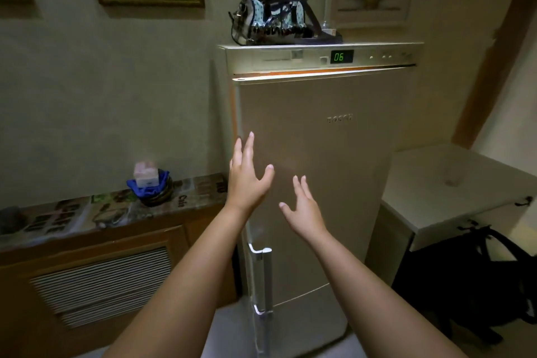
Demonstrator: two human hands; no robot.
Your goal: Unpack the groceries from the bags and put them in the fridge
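A tall beige fridge (325,171) stands in front of me, its green display reading 06. Its upper door is slightly ajar, with warm light showing along the top and left edges. My left hand (247,177) is raised with fingers spread near the door's left edge, holding nothing. My right hand (303,209) is raised beside it in front of the door, also spread and empty. The silver door handles (261,279) are below my hands. No grocery items are visible.
A patterned handbag (276,19) sits on top of the fridge. At left is a wooden cabinet (96,267) with a printed top carrying a small basket with blue cloth (151,186). A white table (453,192) stands at right, with a black bag (476,279) beneath it.
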